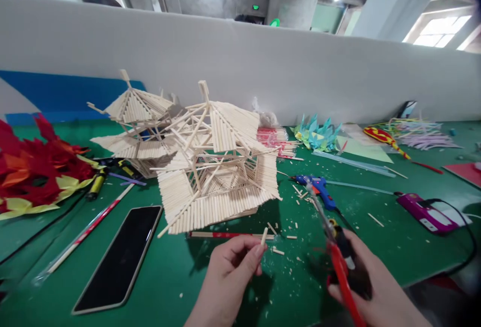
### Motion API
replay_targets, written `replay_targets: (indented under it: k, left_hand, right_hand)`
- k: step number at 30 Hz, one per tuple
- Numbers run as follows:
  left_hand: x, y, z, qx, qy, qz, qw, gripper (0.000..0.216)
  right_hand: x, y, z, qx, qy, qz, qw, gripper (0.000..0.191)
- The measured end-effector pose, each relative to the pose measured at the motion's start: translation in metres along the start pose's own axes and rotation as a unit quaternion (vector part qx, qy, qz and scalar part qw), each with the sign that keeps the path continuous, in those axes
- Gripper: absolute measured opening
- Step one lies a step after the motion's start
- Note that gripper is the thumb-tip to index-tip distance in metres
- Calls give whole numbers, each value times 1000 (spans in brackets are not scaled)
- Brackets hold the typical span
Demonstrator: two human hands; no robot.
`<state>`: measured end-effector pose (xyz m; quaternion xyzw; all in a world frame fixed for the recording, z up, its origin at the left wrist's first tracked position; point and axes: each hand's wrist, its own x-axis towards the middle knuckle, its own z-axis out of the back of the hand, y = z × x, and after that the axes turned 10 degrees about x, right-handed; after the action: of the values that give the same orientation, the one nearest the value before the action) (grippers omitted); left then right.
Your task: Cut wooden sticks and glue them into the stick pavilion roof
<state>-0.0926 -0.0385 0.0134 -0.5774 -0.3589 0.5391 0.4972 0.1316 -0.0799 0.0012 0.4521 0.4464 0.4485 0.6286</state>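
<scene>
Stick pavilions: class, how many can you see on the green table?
2: the front pavilion, beyond the left hand; the rear pavilion, behind it to the left, partly hidden.

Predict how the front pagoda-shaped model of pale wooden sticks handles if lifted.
The pagoda-shaped model is probably light for its size: thin stickwork, open gaps. Likely fragile at the eaves, where lone stick ends jut out. Should feel fairly stiff; its roof panels show little sag.

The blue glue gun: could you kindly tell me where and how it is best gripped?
Probably take the blue glue gun by its handle, coming from the near right: it slants that way, while the nozzle points left. The right hand is closest, but holds a red-handled tool.
</scene>
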Motion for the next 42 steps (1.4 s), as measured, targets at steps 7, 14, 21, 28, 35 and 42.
replay_targets:
  k: [7, 14, 21, 28, 35, 42]
  left_hand:
    - [0, -5, 4, 95, -59, -120, 986, 13]
    - [2, -2, 5, 118, -59, -240, 962, 16]
    - [4, -2, 6, 172, -56, -279, 943, 18]
    - [6, -4, 11, 195, -55, -329, 922, 22]
    - [7, 1, 9, 131, -35, -285, 949, 21]
    - [3, 9, 3, 72, -5, -221, 972, 13]
  right_hand:
    - [0, -7, -20, -115, 110, 39, 987, 66]
    - [2, -6, -14, -263, 173, 91, 945, 73]
    - [3, -1, -22, -263, 171, 106, 944, 71]
    - [6, -3, -20, -298, 183, 117, 929, 61]
    - [2, -10, -27, -243, 162, 139, 946, 55]
    - [-3, -25, -34, -187, 102, 130, 968, 53]
